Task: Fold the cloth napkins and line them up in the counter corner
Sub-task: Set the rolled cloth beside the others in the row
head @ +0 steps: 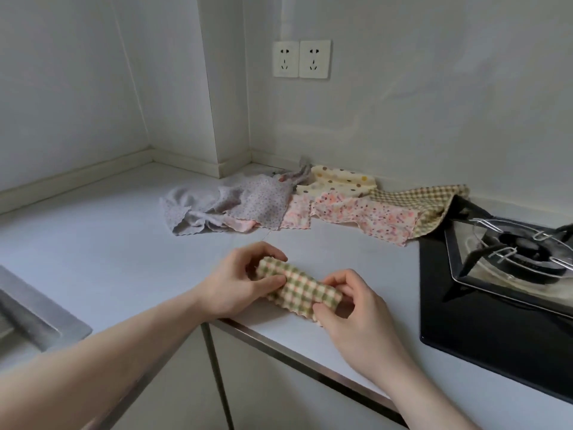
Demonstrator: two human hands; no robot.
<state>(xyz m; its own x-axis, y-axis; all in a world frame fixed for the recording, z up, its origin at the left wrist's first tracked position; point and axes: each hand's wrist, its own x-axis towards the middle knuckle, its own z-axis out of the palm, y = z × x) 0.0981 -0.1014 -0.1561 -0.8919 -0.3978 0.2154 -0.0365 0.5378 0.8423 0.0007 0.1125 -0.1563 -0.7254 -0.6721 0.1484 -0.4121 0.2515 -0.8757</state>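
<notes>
Nearest: 2 bare forearms reaching in from the lower edge, above white cabinet doors (273, 395) and the metal-trimmed front lip of the bench (124, 231).

Just past that lip, on the pale bench top, a green-and-cream checked napkin (305, 288), folded into a narrow strip lying slantwise, far end to the left, near end to the right. Left hand (238, 282) at the far end, fingers (269, 251) curled over the top edge and thumb pressed on the upper face, pinching the cloth. Right hand (350, 301) at the near end, fingers (336, 279) bent round the edge, thumb beneath at the scalloped corner, likewise gripping it.

At far left, a steel sink rim (37, 315). At right, a black gas hob (496, 308) with burner and wire pan support.

Further back, a loose row of unfolded napkins near the bench corner: a crumpled grey floral napkin (217, 206) on the left; a pink floral napkin (366, 217) spread flat to its right, partly tucked under the grey one; a cream polka-dot napkin (338, 181) behind, against the wall; a tan gingham napkin (428, 203) at the right end, its edge draped onto the hob.

Farthest: white wall with 2 sockets (301, 58) side by side, and a boxed column meeting the bench.
</notes>
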